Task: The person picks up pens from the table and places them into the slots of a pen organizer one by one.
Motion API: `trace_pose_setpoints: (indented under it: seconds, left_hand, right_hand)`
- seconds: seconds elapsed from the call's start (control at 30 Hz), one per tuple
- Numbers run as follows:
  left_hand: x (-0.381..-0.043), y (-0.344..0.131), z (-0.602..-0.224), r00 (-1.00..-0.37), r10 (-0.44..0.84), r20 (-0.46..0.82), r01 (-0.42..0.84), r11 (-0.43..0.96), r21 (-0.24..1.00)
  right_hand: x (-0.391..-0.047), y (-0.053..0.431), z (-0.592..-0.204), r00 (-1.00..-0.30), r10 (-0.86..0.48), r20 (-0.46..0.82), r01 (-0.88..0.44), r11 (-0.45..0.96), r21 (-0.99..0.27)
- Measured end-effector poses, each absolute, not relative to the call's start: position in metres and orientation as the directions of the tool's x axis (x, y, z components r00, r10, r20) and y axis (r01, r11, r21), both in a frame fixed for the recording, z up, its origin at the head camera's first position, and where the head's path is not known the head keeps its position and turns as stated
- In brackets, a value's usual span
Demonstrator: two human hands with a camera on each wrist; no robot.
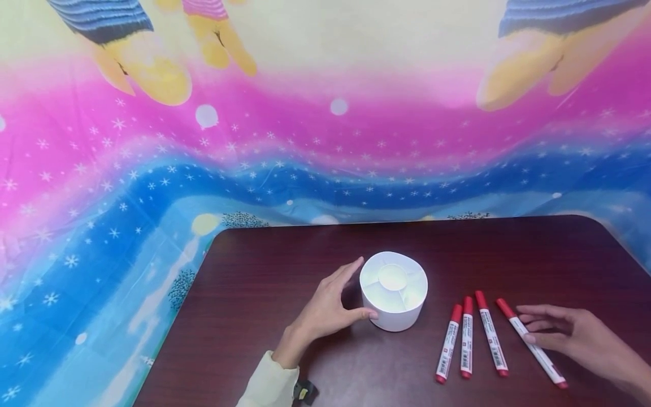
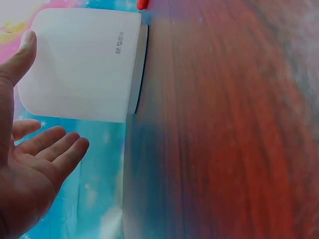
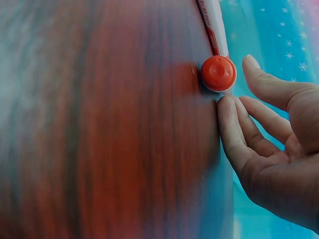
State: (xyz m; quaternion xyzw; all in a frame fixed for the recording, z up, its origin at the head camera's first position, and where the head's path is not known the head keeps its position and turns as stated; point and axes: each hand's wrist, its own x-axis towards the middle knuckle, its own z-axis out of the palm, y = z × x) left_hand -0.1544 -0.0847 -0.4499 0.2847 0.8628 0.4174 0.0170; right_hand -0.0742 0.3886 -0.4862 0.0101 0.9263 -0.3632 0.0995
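Observation:
A white round desk organizer [image 1: 394, 320] with several compartments stands upright on the table. My left hand [image 1: 328, 305] is at its left side, fingers extended and thumb in front of its wall; the left wrist view shows the organizer [image 2: 82, 64] between the thumb and spread fingers. Whether the thumb touches cannot be told. Several red-capped white markers lie to the right. My right hand [image 1: 569, 330] is at the rightmost marker [image 1: 534, 347], with relaxed fingers and thumb around its upper part. In the right wrist view, the marker's red end [image 3: 219, 73] lies between thumb and fingertips, not visibly pinched.
Three more markers lie side by side between the organizer and my right hand: a left one [image 1: 448, 345], a middle one [image 1: 466, 339] and a right one [image 1: 492, 336]. The dark wooden table [image 1: 254, 282] ends at a patterned cloth backdrop [image 1: 305, 141].

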Motion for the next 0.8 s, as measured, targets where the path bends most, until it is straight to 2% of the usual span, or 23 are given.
trace_pose_setpoints:
  seconds: [0.3, 0.63, 0.8]
  left_hand:
    - [-0.154, -0.081, -0.451, -0.838, 0.510, 0.197, 0.478, 0.509, 0.716]
    - [-0.154, -0.079, -0.450, -0.847, 0.502, 0.177, 0.459, 0.519, 0.721]
    - [-0.154, -0.079, -0.451, -0.845, 0.502, 0.182, 0.468, 0.531, 0.706]
  right_hand:
    - [-0.078, 0.382, -0.481, -0.979, -0.043, -0.201, 0.098, 0.761, -0.641]
    - [-0.080, 0.380, -0.464, -0.941, -0.079, -0.328, 0.200, 0.652, -0.731]
    - [-0.078, 0.377, -0.452, -0.935, -0.130, -0.331, 0.191, 0.600, -0.777]
